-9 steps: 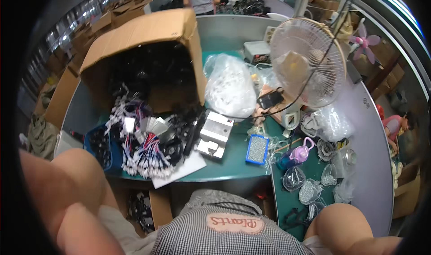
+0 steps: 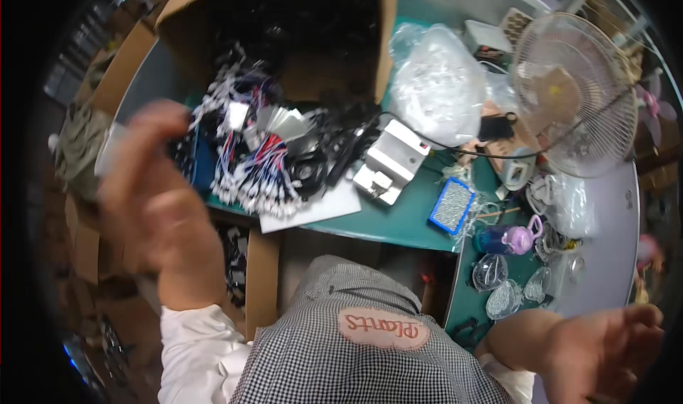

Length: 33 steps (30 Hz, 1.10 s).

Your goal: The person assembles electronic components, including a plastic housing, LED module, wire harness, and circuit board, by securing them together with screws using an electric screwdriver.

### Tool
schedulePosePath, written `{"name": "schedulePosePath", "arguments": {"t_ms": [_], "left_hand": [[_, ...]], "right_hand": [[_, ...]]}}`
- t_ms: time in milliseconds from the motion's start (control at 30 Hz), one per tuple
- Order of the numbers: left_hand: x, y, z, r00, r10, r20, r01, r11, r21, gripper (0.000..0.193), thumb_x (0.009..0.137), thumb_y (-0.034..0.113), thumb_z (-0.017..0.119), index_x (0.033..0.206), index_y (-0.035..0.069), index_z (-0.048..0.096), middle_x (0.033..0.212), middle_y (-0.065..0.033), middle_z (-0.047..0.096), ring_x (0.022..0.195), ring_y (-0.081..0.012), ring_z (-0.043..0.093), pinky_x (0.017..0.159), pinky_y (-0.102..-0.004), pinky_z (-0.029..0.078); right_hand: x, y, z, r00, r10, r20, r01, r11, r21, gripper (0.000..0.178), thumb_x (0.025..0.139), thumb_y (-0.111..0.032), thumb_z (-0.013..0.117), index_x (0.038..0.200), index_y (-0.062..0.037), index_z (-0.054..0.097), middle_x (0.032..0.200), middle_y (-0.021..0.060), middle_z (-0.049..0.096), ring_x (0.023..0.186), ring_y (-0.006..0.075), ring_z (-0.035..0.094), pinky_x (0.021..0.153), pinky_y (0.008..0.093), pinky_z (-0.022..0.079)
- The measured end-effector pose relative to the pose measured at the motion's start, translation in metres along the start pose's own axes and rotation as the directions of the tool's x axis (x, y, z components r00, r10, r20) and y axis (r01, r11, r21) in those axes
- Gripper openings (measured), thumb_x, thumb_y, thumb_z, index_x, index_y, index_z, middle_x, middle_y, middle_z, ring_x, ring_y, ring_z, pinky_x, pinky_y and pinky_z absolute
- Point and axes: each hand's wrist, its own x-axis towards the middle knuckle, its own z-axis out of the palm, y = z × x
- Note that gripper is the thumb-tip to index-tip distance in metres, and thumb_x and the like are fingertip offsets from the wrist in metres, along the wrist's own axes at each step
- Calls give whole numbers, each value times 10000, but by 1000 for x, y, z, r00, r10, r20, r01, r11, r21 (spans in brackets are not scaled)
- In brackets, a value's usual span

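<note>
My left hand (image 2: 162, 197) is raised at the left, in front of the blue bin (image 2: 203, 165) of black parts. It is smeared by motion, its fingers stretched up, and nothing shows in it. At the lower right, my right hand (image 2: 605, 350) is held out with its fingers apart, also blurred and with nothing visible in it. Nearest to it are clear plastic dishes (image 2: 504, 301) of small parts. Between the hands, bundled wires (image 2: 260, 183) with white connectors lie beside a white board (image 2: 313, 217). A silver metal fixture (image 2: 393, 160) stands right of them.
A large cardboard box (image 2: 386, 44) of black parts lies open toward me. Behind the fixture sits a plastic bag (image 2: 441, 84) of white pieces. A fan (image 2: 575, 98), a blue tray (image 2: 439, 200) of small metal pieces and a bottle (image 2: 501, 239) with a purple lid stand rightward. A cable crosses there.
Both hands have come up into view from the lower corners, where mostly arms showed before. The view has shifted, so the bench appears higher and tilted. Nothing on the bench has visibly moved.
</note>
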Motion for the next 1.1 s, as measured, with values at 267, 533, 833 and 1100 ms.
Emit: {"name": "schedulePosePath", "arguments": {"t_ms": [267, 533, 833, 1100], "left_hand": [[-373, 53, 14, -106, -886, 451, 813, 184, 553, 230, 863, 212, 594, 1032, 66, 650, 1015, -151, 644, 953, -316, 607, 830, -374, 485], [-587, 197, -49, -875, -475, -89, 204, -529, 824, 449, 855, 351, 575, 1226, 98, 562, 1230, -191, 548, 1176, -348, 502, 979, -413, 414], [-653, 249, -68, -695, -530, -485, -148, -555, 819, 540, 908, 283, 392, 1391, 43, 370, 1498, -153, 260, 1399, -322, 205, 1142, -492, 88], [-714, 274, -139, -898, -145, -416, -261, -586, 767, 502, 877, 348, 486, 1314, 101, 508, 1332, -145, 503, 1262, -311, 438, 1053, -454, 301]], "right_hand": [[-236, 50, -64, 54, 691, 721, -857, 402, -321, 243, 757, -132, 661, 955, 6, 635, 806, 146, 646, 661, 281, 610, 605, 360, 494], [-378, 41, -96, -489, 269, 830, -659, 509, -553, 125, 712, -126, 694, 813, -58, 666, 676, 95, 602, 598, 270, 605, 528, 341, 481], [-440, 67, -111, -502, 96, 859, -572, 708, -414, 97, 717, -152, 678, 794, -97, 660, 711, 50, 637, 604, 226, 618, 543, 342, 500], [-440, 67, -129, -537, 134, 833, -508, 737, -446, 206, 832, -247, 610, 957, -89, 651, 774, 67, 631, 669, 284, 599, 590, 404, 478]]}}
